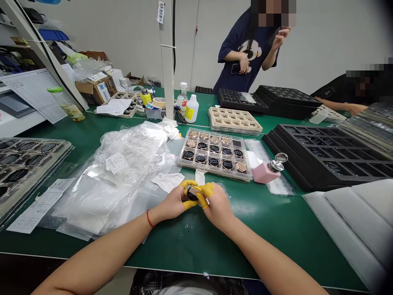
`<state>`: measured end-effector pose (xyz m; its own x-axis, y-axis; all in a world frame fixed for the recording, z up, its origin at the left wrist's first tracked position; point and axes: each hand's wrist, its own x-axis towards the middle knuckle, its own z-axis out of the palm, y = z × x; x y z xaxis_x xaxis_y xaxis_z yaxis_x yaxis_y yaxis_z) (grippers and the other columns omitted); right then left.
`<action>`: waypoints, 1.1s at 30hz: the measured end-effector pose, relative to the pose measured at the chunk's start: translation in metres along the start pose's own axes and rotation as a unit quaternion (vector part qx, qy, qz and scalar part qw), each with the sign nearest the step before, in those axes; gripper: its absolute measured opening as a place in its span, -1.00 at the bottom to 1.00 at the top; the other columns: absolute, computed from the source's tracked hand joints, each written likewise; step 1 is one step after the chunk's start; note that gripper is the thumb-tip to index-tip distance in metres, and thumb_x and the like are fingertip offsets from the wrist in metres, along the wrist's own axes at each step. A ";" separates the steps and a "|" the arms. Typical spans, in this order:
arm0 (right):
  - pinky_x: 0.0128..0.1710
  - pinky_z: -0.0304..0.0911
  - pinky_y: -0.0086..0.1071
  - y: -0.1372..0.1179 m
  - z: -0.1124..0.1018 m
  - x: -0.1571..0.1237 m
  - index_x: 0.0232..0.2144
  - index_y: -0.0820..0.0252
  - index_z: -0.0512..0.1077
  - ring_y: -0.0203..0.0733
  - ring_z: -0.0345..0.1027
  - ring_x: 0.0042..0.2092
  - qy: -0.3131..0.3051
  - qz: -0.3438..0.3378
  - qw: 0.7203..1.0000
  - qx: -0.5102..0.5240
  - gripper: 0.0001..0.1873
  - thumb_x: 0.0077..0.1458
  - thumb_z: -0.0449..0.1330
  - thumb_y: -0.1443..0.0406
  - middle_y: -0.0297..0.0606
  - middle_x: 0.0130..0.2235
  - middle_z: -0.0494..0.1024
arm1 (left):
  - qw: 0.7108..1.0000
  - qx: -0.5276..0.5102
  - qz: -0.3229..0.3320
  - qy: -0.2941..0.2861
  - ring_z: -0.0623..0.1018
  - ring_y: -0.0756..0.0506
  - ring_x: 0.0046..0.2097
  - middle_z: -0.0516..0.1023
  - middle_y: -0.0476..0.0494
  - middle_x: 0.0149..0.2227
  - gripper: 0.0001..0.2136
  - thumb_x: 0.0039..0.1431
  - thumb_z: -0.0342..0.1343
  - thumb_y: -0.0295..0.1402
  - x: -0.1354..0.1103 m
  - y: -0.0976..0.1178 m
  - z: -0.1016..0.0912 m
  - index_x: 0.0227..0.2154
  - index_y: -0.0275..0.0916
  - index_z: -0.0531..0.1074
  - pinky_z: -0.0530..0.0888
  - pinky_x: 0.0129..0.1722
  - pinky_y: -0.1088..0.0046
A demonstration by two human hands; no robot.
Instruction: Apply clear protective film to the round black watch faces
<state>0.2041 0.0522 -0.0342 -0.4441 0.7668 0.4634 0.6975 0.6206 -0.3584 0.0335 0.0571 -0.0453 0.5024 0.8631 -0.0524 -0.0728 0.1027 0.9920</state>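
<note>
Above the green table, a round black-faced watch case [192, 193] is held between my two hands. My left hand [175, 201] pinches its left side, with yellow finger cots on the thumb and finger. My right hand [217, 206], also in yellow finger cots, is closed at the right edge of the case and covers part of it. A small whitish bit shows by the right fingers; I cannot tell what it is. Just beyond stands a clear compartment tray [215, 168] of watch cases, some black-faced, some with gold-coloured workings showing. A white cloth [200, 177] lies at its near edge.
Crumpled plastic bags [132, 155] spread to the left, beside another watch tray [27, 159]. A pink pump bottle [266, 173] stands right of the middle tray. Black foam trays [307, 159] and white foam sheets [353, 221] fill the right. Two people [245, 57] are across the table.
</note>
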 end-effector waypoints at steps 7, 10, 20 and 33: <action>-0.32 0.14 -0.32 0.023 -0.009 0.008 -0.30 0.16 0.35 -0.15 0.22 -0.29 -0.045 0.084 0.993 0.062 -0.82 0.16 -0.05 0.33 -0.19 -0.32 0.43 | 0.999 0.021 -0.021 -0.019 0.47 -0.04 -0.27 0.46 -0.07 -0.26 -0.52 0.00 0.22 -0.32 0.000 0.001 0.003 -0.01 -0.19 0.21 0.40 -0.24 0.41; -0.32 0.13 -0.33 0.018 -0.019 0.009 -0.24 0.13 0.35 -0.17 0.21 -0.29 -0.043 0.036 0.994 0.094 -0.79 0.16 -0.06 0.36 -0.22 -0.31 0.43 | 0.999 0.028 -0.029 -0.004 0.48 -0.04 -0.29 0.46 -0.04 -0.30 -0.53 -0.01 0.22 -0.32 -0.002 0.001 0.006 -0.02 -0.18 0.22 0.41 -0.25 0.40; -0.34 0.08 -0.29 -0.010 -0.005 -0.001 -0.35 0.15 0.41 -0.14 0.18 -0.33 -0.049 -0.078 0.996 -0.002 -0.76 0.12 -0.04 0.44 -0.19 -0.40 0.44 | 0.999 0.001 -0.012 0.045 0.48 -0.04 -0.26 0.44 -0.11 -0.21 -0.49 -0.08 0.26 -0.34 0.003 0.000 -0.002 -0.05 -0.21 0.22 0.42 -0.28 0.44; -0.17 0.24 -0.23 0.032 -0.007 0.008 -0.18 0.14 0.44 -0.09 0.32 -0.17 -0.094 0.197 0.971 0.099 -0.75 0.15 0.01 0.25 -0.16 -0.26 0.49 | 0.999 0.032 -0.025 0.016 0.48 -0.04 -0.27 0.46 -0.07 -0.24 -0.50 -0.01 0.21 -0.34 0.001 0.001 0.002 0.02 -0.13 0.21 0.41 -0.23 0.40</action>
<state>0.2264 0.0774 -0.0363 -0.2730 0.9558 0.1095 0.7200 0.2785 -0.6356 0.0357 0.0571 -0.0444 0.4763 0.8730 -0.1048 0.0079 0.1149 0.9933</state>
